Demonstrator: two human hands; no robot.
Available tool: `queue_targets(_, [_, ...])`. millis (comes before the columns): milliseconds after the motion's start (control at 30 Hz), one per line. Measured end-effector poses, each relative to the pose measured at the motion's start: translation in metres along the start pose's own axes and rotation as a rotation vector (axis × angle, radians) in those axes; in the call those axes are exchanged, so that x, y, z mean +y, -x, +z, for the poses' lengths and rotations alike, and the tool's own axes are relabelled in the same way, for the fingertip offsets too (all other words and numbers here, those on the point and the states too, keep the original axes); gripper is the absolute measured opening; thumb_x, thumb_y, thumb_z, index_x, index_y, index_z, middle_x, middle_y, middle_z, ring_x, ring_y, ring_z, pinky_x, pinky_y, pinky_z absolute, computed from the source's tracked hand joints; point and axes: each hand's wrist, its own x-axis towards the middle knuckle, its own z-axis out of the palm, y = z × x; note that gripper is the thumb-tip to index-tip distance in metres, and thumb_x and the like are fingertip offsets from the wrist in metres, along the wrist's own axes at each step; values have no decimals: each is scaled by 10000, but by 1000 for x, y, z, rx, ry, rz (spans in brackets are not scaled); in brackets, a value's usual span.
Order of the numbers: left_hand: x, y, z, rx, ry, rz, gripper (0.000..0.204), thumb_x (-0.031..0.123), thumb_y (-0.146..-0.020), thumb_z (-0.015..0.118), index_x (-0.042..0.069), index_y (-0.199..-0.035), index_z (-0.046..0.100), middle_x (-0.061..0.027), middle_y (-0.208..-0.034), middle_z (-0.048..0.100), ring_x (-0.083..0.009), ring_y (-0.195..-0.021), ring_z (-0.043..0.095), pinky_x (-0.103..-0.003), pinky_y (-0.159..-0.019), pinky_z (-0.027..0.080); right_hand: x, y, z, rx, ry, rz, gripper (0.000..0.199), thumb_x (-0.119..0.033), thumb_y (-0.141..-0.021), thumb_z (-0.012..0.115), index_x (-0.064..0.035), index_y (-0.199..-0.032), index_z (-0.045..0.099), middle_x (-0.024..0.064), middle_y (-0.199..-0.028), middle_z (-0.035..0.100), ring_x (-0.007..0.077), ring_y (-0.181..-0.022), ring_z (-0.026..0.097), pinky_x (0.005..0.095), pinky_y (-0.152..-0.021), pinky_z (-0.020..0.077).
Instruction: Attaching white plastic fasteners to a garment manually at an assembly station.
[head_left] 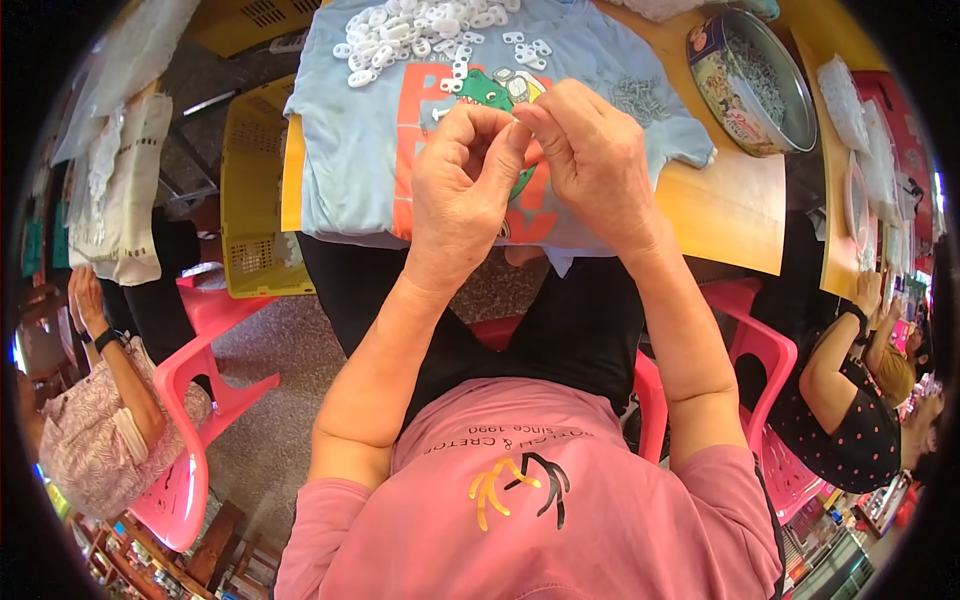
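My left hand [462,195] and my right hand [597,165] meet above a light blue T-shirt [345,170] spread over the table. Thumb and fingers of both are pinched together, the tips almost touching. Whatever sits between the fingertips is too small and too covered to name. Beyond my left hand, on the shirt, lies a heap of small white plastic pieces [420,28] with holes in them. A few of these pieces trail from the heap toward my fingers. To the right of my right hand is a scattered pile of small grey metal screws [640,98].
A round printed tin [722,98] full of similar metal parts stands at the table's right. Left of the table is a yellow plastic crate [262,255]. Pink chairs [190,400] flank me, with a seated person on either side. Plastic bags [845,105] lie far right.
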Motion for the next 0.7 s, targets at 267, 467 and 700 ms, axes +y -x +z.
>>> queue_targets(267, [3,-3,1,-15,21,-15,159,151,-958,636,3,-960,578,11,-793,593,-39,-713,542,-191,-623,455,-1,8,11,111,-14,77,122,-108,-924,626,-12,-860,588,115,-718,568,270,-613,600,356,-538,462])
queue_targets(467, [6,-5,-3,-44,166,-84,141,138,-957,628,4,-969,587,0,-809,609,-50,-712,564,-194,-645,481,-4,11,-8,34,-159,225,312,-279,-1017,512,5,-923,604,68,-697,576,151,-576,577,292,-540,451])
queue_targets(700, [0,-5,-8,-67,189,-86,139,128,-965,605,-9,-968,584,-36,-850,633,-67,-735,598,-199,-665,491,1,16,-26,-114,-62,88,243,-245,-1010,528,-9,-1006,588,93,-778,595,175,-666,577,295,-616,462])
